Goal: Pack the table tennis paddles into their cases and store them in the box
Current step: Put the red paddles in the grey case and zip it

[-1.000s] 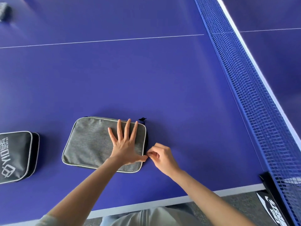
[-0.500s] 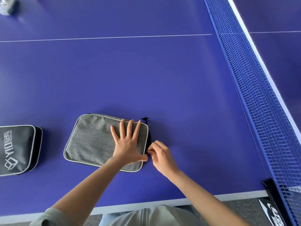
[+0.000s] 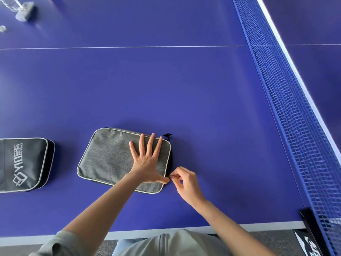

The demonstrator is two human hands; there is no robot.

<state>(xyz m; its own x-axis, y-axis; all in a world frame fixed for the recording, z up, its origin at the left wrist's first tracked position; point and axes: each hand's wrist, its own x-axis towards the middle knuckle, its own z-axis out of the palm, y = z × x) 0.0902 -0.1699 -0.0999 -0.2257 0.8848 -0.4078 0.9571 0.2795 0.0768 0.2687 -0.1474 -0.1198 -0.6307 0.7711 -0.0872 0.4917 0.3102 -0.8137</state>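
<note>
Bench [image 3: 166,80]: blue table-tennis top, matt, with a thin white line running across its far part and a white border along the near edge; grey floor shows below that edge. Net [image 3: 287,100]: blue mesh with a white top band, running from 12 o'clock down to 4 o'clock along the right side, its black clamp [image 3: 310,224] at the near corner. Grey case [image 3: 110,156]: flat rectangular fabric pouch with rounded corners and pale piping, lying on the bench at 6 o'clock of the view, a dark zip band along its right side and a small black tab [image 3: 167,135] sticking out at its far right corner. Black case [image 3: 24,163]: at 9 o'clock, well apart from the grey case, with white printed lettering and pale piping, partly cut by the frame edge. Small grey block [image 3: 25,12] and clear item, blurred, at 11 o'clock. Left hand [image 3: 147,163]: flat on the right half of the grey case, fingers spread wide. Right hand [image 3: 186,182]: just beside the case's near right corner, thumb and forefinger pinched narrow on something small at the zip edge; the item itself is too small to make out. Open room: broad bare bench beyond and to the right of the grey case, up to the net.
</note>
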